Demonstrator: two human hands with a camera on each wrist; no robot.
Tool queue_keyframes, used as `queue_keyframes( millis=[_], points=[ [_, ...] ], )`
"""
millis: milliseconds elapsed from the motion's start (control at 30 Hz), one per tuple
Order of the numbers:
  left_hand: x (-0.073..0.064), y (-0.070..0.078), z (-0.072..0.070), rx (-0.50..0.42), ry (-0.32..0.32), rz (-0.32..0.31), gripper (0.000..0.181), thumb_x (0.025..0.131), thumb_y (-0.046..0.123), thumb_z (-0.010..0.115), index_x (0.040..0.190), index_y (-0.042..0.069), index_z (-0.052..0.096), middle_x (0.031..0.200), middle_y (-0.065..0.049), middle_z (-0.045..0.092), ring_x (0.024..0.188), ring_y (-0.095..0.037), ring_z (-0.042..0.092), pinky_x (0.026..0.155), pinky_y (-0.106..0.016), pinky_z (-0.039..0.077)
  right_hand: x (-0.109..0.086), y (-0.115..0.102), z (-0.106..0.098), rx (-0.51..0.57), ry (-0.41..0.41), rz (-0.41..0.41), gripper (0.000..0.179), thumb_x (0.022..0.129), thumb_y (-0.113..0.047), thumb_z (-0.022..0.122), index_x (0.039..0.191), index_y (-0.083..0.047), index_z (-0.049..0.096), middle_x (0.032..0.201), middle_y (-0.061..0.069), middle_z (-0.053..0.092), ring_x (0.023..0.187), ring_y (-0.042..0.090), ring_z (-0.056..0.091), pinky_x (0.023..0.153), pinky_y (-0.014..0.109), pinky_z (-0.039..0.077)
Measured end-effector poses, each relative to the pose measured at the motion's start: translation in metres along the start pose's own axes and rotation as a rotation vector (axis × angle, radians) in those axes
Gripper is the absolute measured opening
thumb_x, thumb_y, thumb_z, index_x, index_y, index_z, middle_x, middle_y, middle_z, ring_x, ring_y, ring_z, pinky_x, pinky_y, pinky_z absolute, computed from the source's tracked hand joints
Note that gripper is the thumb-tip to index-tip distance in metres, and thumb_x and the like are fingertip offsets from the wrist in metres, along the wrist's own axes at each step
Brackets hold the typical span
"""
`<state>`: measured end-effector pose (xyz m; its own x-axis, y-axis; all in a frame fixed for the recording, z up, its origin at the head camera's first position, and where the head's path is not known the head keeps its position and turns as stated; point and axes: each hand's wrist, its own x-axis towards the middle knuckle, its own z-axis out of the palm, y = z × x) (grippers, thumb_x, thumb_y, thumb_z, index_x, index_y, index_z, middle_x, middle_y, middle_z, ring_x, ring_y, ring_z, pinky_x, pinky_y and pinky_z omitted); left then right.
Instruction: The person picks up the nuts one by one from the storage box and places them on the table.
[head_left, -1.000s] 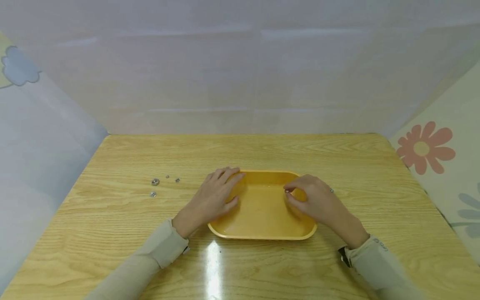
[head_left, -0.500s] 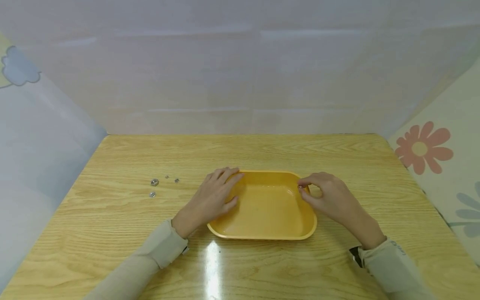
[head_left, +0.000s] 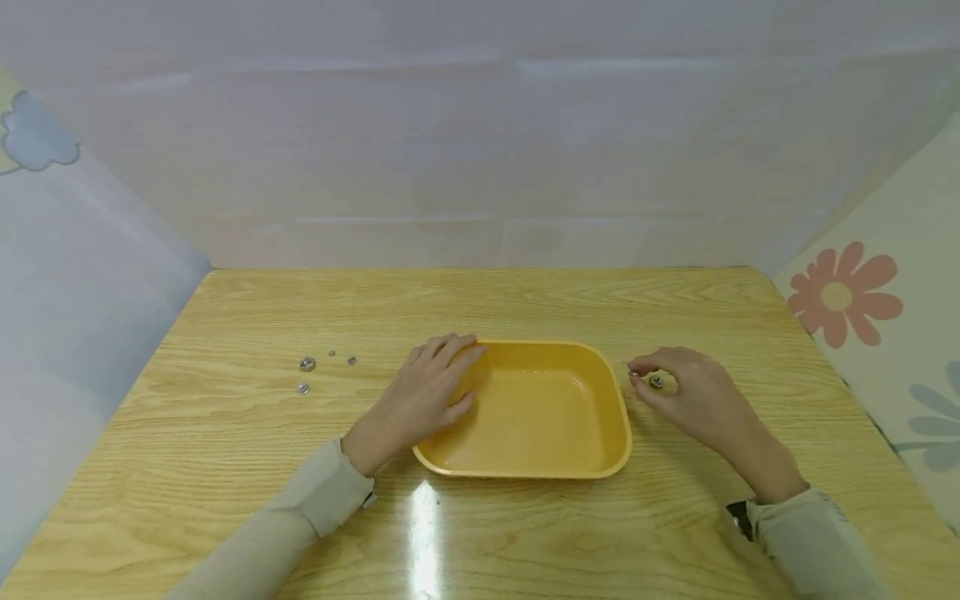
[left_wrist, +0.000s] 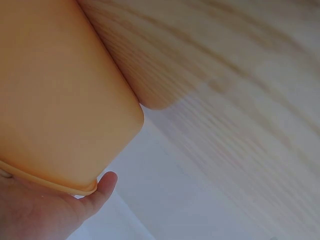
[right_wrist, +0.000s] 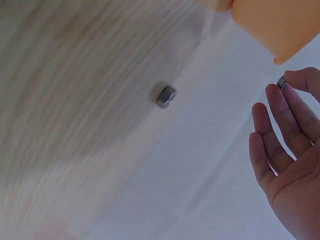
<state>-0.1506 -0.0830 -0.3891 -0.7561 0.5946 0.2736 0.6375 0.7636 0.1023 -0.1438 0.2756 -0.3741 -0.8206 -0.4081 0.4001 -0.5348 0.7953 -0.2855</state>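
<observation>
A yellow plastic tray (head_left: 536, 417) stands on the wooden table, its bottom bare. My left hand (head_left: 423, 392) rests over the tray's left rim, fingers spread and reaching toward its far left corner. In the left wrist view, one finger (left_wrist: 106, 186) shows beyond the rim. Just outside the tray's right side, my right hand (head_left: 693, 396) pinches a small metal hex nut (right_wrist: 282, 82) between thumb and forefinger, held above the table. Another larger hex nut (head_left: 657, 381) lies on the table, framed by the right thumb and fingers in the head view.
Several metal nuts lie left of the tray, among them a large one (head_left: 307, 364), a smaller one (head_left: 303, 389) and two tiny ones farther right. A pale wall covering (head_left: 480, 167) rises behind the table. Printed sheets stand at both sides.
My right hand has moved right, from over the tray's inside across its right rim to above the table, carrying the pinched nut. The left hand stays on the rim.
</observation>
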Motion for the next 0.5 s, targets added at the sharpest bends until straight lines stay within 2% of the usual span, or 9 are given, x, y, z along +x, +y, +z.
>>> queue_keyframes(
  millis=[333, 500],
  points=[
    [-0.001, -0.001, -0.001, -0.004, -0.003, -0.003, 0.057, 0.091, 0.026, 0.072, 0.141, 0.01, 0.052, 0.145, -0.01, 0.05, 0.129, -0.031, 0.049, 0.102, -0.048, 0.049, -0.013, 0.021, -0.005, 0.009, -0.093, 0.112, 0.014, 0.084, -0.009, 0.076, 0.098, -0.006, 0.077, 0.088, 0.005, 0.074, 0.083, 0.03, 0.07, 0.072, 0.05, 0.056],
    [-0.001, -0.001, -0.001, -0.003, 0.01, 0.009, 0.056, 0.09, 0.025, 0.073, 0.14, 0.009, 0.053, 0.144, -0.011, 0.051, 0.127, -0.031, 0.05, 0.1, -0.048, 0.049, -0.019, 0.032, -0.009, -0.036, -0.138, 0.143, 0.015, 0.084, -0.01, 0.076, 0.098, -0.005, 0.076, 0.085, 0.005, 0.072, 0.079, 0.028, 0.068, 0.064, 0.042, 0.053]
  ],
)
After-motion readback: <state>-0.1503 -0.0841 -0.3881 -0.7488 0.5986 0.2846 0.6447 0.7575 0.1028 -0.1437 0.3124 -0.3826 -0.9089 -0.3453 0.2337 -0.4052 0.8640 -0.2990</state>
